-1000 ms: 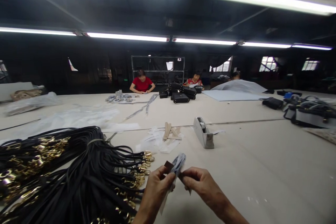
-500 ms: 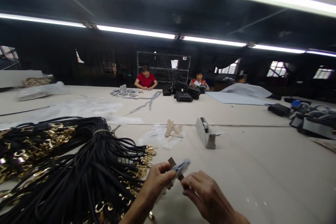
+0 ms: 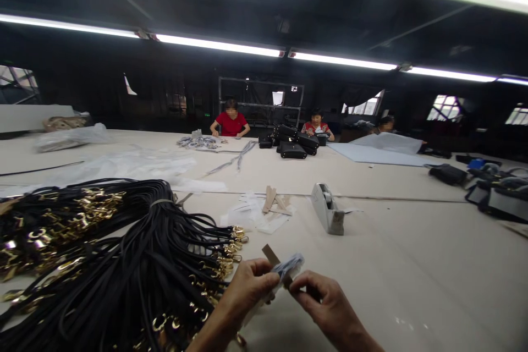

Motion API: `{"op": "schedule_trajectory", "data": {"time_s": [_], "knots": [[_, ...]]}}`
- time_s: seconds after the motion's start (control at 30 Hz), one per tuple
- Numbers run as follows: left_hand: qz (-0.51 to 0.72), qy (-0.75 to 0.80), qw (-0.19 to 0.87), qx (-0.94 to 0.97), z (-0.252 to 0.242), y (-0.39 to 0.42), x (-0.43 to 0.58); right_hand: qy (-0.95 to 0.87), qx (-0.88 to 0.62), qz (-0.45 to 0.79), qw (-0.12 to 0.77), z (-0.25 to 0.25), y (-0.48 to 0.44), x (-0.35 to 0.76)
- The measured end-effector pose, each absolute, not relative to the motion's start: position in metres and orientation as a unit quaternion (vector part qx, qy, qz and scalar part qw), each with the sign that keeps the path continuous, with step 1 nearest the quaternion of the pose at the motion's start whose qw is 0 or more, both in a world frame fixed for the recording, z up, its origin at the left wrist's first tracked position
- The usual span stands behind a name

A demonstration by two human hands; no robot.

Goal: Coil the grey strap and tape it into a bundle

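Note:
Between thumb and fingers, my left hand (image 3: 256, 281) grips a small bundle wrapped in clear plastic (image 3: 291, 265), greyish-blue where it shows. A flat brown strip (image 3: 270, 253) runs across the bundle, one end sticking out above my left fingers. My right hand (image 3: 324, 298) pinches the strip's other end, close to the bundle's lower right side. What the bundle holds cannot be made out. Left of my hands lies a big tied bunch of black straps (image 3: 152, 242) with gold clasps (image 3: 235, 235).
A grey tape dispenser (image 3: 328, 209) stands ahead, right of some brown strips (image 3: 274, 201) and thin white sheets (image 3: 243, 212). Across the table (image 3: 404, 247) sit two people in red (image 3: 231, 122), with black bags (image 3: 292, 149) between them. More dark bags (image 3: 503, 195) lie far right.
My right fingers have shifted on the strip's lower end and sit more spread out. More of the strip sticks out above my left hand. The whole view has shifted slightly.

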State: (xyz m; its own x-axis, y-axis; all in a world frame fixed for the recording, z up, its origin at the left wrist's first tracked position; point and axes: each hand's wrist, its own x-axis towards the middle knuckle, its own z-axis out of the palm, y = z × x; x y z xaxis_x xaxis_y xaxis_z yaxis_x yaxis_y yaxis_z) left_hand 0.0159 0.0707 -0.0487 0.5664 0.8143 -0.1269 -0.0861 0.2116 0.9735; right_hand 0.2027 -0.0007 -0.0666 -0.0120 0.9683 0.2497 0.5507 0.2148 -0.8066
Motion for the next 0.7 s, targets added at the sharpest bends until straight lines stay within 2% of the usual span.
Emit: {"op": "schedule_trajectory", "data": {"time_s": [0.27,0.33,0.53,0.63,0.7], "knots": [[0.343,0.337,0.688,0.543,-0.051,0.074,0.016,-0.611,-0.535,0.402,0.424,-0.061,-0.006,0.195],[0.345,0.335,0.683,0.550,-0.049,0.074,0.016,-0.660,-0.521,0.355,0.408,-0.056,-0.010,0.194],[0.337,0.314,0.658,0.596,-0.048,0.066,0.022,-0.778,-0.498,0.108,0.368,-0.041,-0.005,0.193],[0.342,0.350,0.545,0.681,-0.047,0.061,0.023,-0.768,-0.517,0.068,0.371,-0.032,0.002,0.191],[0.350,0.358,0.464,0.731,-0.045,0.057,0.021,-0.746,-0.520,0.119,0.399,-0.028,0.006,0.189]]}}
